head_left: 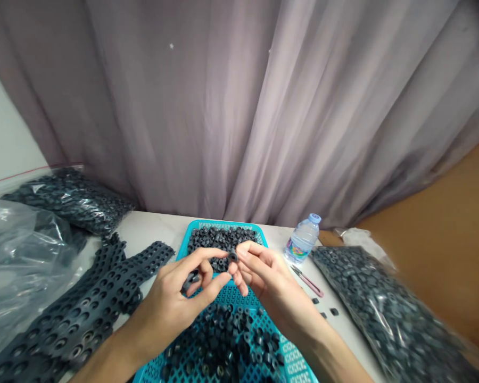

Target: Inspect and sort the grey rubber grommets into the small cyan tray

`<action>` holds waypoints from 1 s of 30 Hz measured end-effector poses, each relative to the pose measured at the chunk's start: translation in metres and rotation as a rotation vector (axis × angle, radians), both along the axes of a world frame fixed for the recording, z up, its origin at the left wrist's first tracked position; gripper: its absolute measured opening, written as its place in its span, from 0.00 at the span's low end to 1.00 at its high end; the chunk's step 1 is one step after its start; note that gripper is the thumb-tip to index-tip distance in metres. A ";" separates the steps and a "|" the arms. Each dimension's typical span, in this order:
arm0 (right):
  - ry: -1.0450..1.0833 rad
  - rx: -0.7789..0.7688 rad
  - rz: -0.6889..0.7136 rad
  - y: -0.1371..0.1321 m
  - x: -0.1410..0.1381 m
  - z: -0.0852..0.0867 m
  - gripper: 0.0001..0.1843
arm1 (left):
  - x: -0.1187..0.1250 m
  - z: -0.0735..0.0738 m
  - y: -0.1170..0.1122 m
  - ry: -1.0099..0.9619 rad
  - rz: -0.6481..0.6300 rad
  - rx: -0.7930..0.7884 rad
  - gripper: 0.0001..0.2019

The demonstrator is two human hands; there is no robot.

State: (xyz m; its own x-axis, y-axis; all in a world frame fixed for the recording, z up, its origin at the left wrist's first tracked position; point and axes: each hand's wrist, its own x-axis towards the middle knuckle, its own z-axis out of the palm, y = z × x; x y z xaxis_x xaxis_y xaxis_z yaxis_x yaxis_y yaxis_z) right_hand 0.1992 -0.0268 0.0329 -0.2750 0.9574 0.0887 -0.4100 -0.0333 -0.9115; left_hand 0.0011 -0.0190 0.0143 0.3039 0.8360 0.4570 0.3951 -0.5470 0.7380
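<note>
Between thumb and forefinger of my right hand (pixel 263 268) is a small black rubber bushing (pixel 232 256), its round hole facing me. My left hand (pixel 179 290) has its forefinger stretched to the bushing's left side, with the thumb held apart below. The other left fingers curl round another small black piece (pixel 190 280), mostly hidden. Both hands are above a turquoise plastic basket (pixel 297 361) with a loose pile of black bushings (pixel 223 340). Just behind the hands, a second turquoise basket (pixel 191 226) holds many more such bushings.
Perforated black rubber strips (pixel 104 295) lie at left beside a clear plastic bag (pixel 24 266) and a filled bag of black pieces (pixel 72 199). At right are a water bottle (pixel 302 239), pink-handled tweezers (pixel 309 282), several loose pieces (pixel 334 311) and a large filled bag (pixel 387 308).
</note>
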 end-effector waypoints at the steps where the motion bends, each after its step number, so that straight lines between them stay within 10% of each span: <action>1: -0.017 -0.001 0.002 -0.001 -0.001 0.001 0.18 | 0.000 -0.001 -0.001 0.002 0.003 0.011 0.12; 11: -0.029 -0.081 0.122 -0.011 -0.005 0.004 0.19 | 0.004 -0.005 -0.006 -0.163 0.027 -0.065 0.07; 30: -0.310 0.128 -0.134 -0.029 -0.014 0.003 0.22 | 0.011 0.001 -0.013 -0.365 -0.017 -0.337 0.09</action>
State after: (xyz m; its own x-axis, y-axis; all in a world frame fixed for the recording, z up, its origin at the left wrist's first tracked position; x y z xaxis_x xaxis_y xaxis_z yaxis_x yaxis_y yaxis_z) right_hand 0.1851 -0.0557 0.0363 -0.1803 0.9732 0.1428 -0.1067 0.1250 -0.9864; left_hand 0.0125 -0.0318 0.0157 0.1893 0.9517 0.2416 0.0710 -0.2587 0.9634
